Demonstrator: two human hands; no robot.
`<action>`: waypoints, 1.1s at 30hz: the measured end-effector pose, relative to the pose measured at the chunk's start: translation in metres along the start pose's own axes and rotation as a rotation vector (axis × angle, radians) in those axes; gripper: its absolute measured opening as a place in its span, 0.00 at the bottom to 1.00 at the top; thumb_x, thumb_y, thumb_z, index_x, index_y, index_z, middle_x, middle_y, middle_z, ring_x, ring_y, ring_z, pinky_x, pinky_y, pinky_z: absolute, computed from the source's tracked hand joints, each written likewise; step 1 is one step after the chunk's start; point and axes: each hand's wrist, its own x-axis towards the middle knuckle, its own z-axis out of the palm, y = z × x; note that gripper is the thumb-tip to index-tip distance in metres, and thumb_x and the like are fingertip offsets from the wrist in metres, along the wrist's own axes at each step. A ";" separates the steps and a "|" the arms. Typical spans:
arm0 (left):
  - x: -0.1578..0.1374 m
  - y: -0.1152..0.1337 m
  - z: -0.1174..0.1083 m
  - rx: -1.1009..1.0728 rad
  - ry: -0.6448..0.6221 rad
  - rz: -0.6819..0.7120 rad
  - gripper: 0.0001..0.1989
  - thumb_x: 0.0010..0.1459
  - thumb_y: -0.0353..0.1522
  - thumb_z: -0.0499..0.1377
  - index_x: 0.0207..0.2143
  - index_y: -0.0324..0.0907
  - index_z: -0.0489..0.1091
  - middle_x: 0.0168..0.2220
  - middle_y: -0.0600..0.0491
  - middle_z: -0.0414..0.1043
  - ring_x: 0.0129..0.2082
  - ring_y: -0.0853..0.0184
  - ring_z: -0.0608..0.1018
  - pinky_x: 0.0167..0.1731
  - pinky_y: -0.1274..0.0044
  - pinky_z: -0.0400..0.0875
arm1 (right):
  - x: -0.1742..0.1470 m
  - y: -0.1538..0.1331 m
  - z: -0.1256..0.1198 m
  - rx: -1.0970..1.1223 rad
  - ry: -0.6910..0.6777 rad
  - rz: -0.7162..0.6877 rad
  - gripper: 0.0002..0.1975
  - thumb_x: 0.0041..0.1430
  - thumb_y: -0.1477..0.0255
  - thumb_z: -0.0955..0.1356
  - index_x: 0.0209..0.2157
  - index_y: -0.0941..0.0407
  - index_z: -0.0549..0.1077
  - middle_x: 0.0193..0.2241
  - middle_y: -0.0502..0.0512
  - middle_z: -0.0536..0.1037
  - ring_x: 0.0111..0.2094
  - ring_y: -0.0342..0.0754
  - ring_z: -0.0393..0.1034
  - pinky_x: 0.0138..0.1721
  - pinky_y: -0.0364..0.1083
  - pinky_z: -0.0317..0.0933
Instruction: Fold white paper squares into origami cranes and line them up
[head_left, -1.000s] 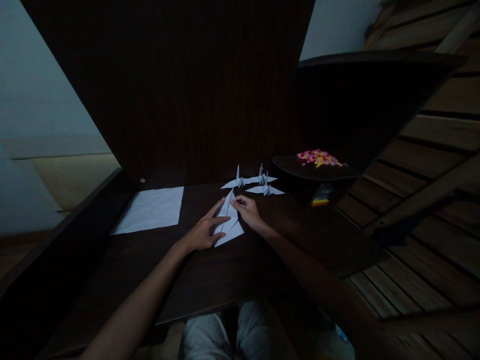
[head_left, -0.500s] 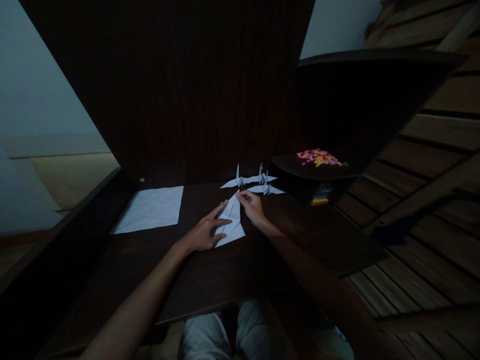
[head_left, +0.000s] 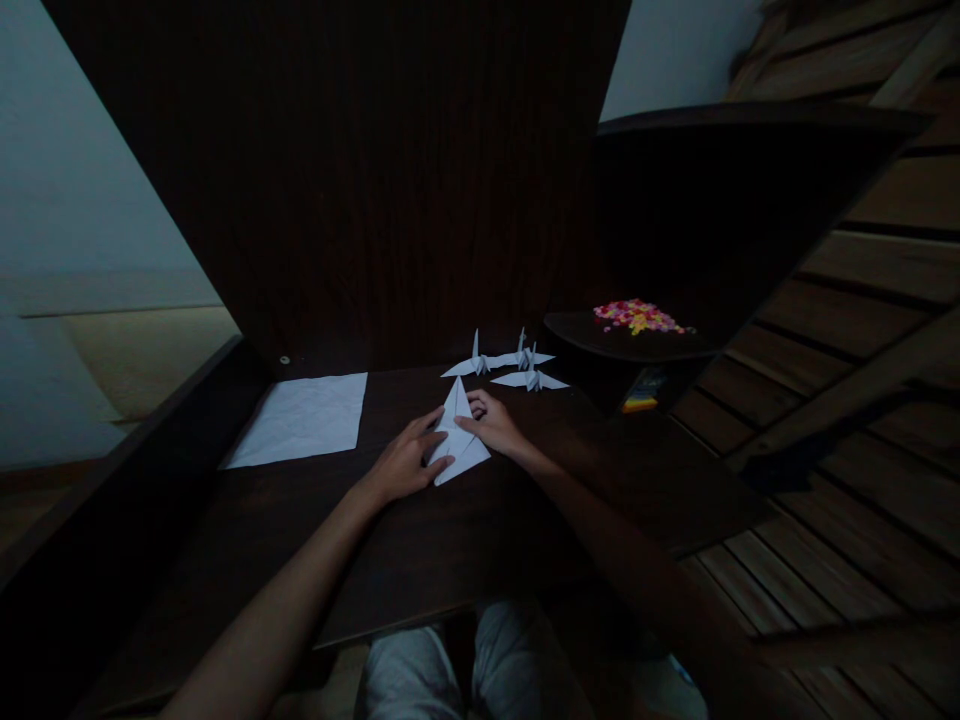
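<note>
A white sheet of folded origami paper [head_left: 459,445], kite-like with a narrow tip pointing away from me, lies on the dark desk between my hands. My left hand [head_left: 405,460] rests along its left side, fingers spread and pressing on the paper. At the right edge, my right hand [head_left: 491,422] pinches the paper, thumb on top and fingers curled; what lies under those fingers is hidden. Just beyond the tip stand several folded paper cranes, one of them a front crane [head_left: 532,380] with its wings spread.
A creased white paper sheet [head_left: 304,420] lies flat at the left of the desk [head_left: 420,570]. On the small corner shelf [head_left: 600,340] to the right is a pile of pink, red and yellow bits [head_left: 641,315]. A tall dark panel [head_left: 360,200] stands behind the desk.
The paper's upper right flap has come over toward the centre, and its tip now sits further left. My right hand has moved down and slightly left from the tip; my left hand stays nearly put.
</note>
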 end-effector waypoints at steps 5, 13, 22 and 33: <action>0.001 -0.004 0.002 0.056 0.031 -0.072 0.22 0.61 0.42 0.53 0.49 0.35 0.71 0.63 0.39 0.56 0.62 0.53 0.60 0.60 0.61 0.58 | -0.005 -0.001 -0.003 -0.319 -0.034 -0.062 0.20 0.43 0.78 0.72 0.41 0.57 0.69 0.29 0.49 0.75 0.30 0.44 0.68 0.32 0.43 0.62; 0.003 -0.012 0.004 -0.032 0.087 -0.094 0.15 0.59 0.38 0.56 0.46 0.40 0.68 0.52 0.42 0.68 0.55 0.54 0.68 0.55 0.61 0.64 | -0.006 -0.001 0.002 -0.385 -0.039 -0.155 0.18 0.50 0.78 0.69 0.45 0.56 0.71 0.35 0.54 0.79 0.35 0.48 0.74 0.39 0.46 0.66; 0.003 -0.011 -0.002 -0.045 0.136 -0.147 0.13 0.58 0.34 0.55 0.46 0.42 0.63 0.43 0.48 0.70 0.47 0.59 0.72 0.50 0.65 0.67 | -0.007 -0.002 0.004 -0.410 -0.080 -0.228 0.15 0.52 0.78 0.69 0.43 0.56 0.73 0.39 0.55 0.79 0.40 0.49 0.74 0.42 0.47 0.65; 0.007 -0.010 0.000 -0.041 0.166 -0.170 0.12 0.59 0.30 0.53 0.46 0.43 0.65 0.36 0.50 0.70 0.41 0.60 0.73 0.43 0.68 0.70 | -0.007 -0.002 0.008 -0.473 -0.068 -0.261 0.11 0.52 0.75 0.70 0.40 0.57 0.74 0.35 0.55 0.77 0.36 0.48 0.70 0.40 0.46 0.62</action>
